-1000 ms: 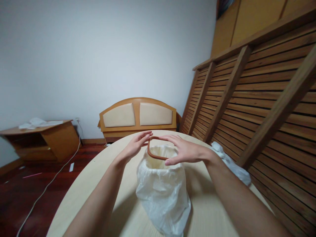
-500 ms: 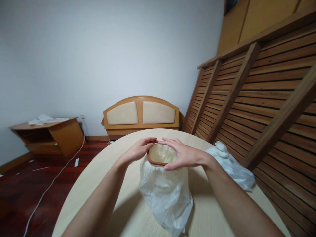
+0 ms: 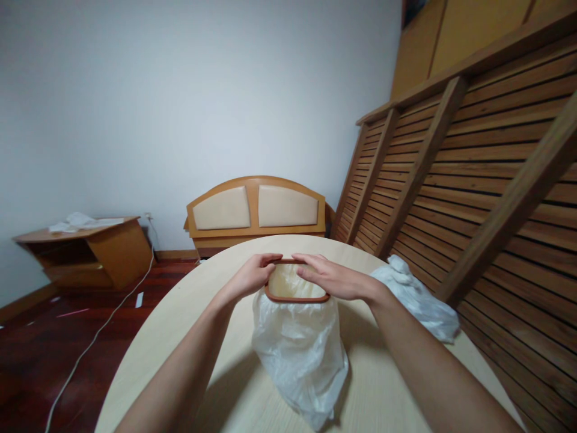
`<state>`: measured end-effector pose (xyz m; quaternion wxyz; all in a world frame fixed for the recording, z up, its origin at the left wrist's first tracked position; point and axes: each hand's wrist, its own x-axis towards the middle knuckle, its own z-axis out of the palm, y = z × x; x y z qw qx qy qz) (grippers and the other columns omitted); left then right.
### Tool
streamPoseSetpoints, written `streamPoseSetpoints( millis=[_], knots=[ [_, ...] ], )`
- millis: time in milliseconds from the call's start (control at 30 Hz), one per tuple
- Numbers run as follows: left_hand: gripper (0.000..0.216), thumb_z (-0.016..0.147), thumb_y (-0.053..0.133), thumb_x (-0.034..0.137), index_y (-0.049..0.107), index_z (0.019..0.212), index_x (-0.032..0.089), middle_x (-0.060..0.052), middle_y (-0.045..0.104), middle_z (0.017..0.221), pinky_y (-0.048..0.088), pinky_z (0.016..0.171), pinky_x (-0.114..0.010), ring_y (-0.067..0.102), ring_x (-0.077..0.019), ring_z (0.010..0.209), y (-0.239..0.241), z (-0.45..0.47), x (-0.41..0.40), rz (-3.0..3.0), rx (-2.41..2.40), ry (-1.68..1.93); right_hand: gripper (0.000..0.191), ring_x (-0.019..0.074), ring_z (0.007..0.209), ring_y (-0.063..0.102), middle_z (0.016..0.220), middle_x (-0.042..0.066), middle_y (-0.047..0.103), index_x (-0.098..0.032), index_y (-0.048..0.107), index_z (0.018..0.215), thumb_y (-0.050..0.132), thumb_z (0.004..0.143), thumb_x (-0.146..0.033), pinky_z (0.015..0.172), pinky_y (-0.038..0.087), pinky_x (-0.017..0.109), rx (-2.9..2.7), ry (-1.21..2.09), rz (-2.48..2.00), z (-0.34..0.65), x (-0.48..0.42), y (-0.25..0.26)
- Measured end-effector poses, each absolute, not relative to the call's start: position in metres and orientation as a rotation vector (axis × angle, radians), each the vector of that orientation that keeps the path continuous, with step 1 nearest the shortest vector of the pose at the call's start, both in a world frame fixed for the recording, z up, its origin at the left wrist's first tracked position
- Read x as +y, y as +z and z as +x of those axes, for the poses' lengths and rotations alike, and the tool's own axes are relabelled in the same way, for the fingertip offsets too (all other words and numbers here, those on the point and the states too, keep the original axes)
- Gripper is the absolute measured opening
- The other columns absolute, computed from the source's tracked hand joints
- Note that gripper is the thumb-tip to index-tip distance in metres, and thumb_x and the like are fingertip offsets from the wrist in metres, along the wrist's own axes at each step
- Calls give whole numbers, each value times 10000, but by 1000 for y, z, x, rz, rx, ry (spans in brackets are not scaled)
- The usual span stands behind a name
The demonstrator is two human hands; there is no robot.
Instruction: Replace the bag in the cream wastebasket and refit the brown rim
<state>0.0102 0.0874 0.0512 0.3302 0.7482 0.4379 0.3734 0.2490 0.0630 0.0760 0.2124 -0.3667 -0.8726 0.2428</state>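
Observation:
A small bin stands on the round pale table (image 3: 189,337), wrapped in a white plastic bag (image 3: 297,349) that hangs loose down its sides. A brown ring (image 3: 295,298) lies level around the bin's mouth, over the bag. My left hand (image 3: 252,278) presses on the ring's far left corner with its fingers curled over it. My right hand (image 3: 329,278) lies flat along the ring's right side, fingers reaching to the far edge. The fingertips of both hands nearly meet at the far rim.
A crumpled white plastic bag (image 3: 415,297) lies on the table to the right. A slatted wooden frame (image 3: 473,180) leans along the right side. Beyond the table stand a padded headboard (image 3: 256,210) and a low wooden cabinet (image 3: 85,249). A white cable (image 3: 94,340) runs across the dark floor.
The brown ring, tilted above the bin a second ago, has come down level onto the rim. Both hands have moved down with it and now press on it.

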Motion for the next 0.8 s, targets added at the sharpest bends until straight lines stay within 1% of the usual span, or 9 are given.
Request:
streamPoseSetpoints(
  millis=[67,133,233,333,433,533,700,800],
  knots=[
    [444,792,557,241,709,1194,131,-103,667,1315,414,1147,-462,598,-294,1261,52,11,87,1964,1152,985,802,299,1480,304,1585,139,380,-188,393,1523,317,946,-740,1234,192,528,-2408,686,-1043,250,65,72],
    [446,798,547,241,708,1199,132,-100,669,1314,414,1147,-456,595,-292,1263,52,11,87,1967,1148,996,785,299,1484,296,1583,129,384,-203,393,1523,325,949,-734,1236,186,533,-2420,674,-1021,250,67,69],
    [433,798,537,239,719,1177,136,-99,682,1293,429,1135,-449,614,-291,1235,53,12,87,1951,1153,1018,765,304,1478,301,1569,113,404,-229,407,1513,388,935,-729,1232,200,539,-2443,635,-988,248,68,65],
    [426,783,528,215,730,1149,138,-96,695,1271,442,1124,-441,633,-285,1206,52,11,88,1945,1163,1017,802,317,1469,315,1562,131,405,-213,413,1508,465,900,-734,1226,217,545,-2446,598,-1020,246,68,63],
    [428,777,518,197,728,1146,138,-91,702,1261,457,1111,-432,642,-276,1190,52,11,88,1952,1167,995,826,331,1458,330,1550,151,414,-186,426,1499,502,883,-731,1221,229,547,-2450,575,-1034,245,66,63],
    [436,784,508,186,715,1164,126,-100,697,1267,457,1111,-436,640,-277,1192,52,12,86,1970,1166,988,826,344,1448,340,1540,155,427,-190,434,1495,549,866,-713,1210,242,561,-2453,556,-1018,244,65,64],
    [447,784,492,160,706,1173,110,-115,694,1268,465,1100,-441,643,-283,1184,52,12,84,1990,1167,987,946,373,1414,379,1526,159,444,-203,430,1501,672,753,-730,1177,288,581,-2497,501,-981,244,62,68],
    [445,780,490,151,708,1167,117,-110,699,1261,471,1093,-419,649,-272,1175,49,11,86,1977,1162,1005,1035,396,1413,377,1524,183,440,-176,433,1501,720,684,-744,1180,282,584,-2515,439,-1021,243,61,69]
  ],
)
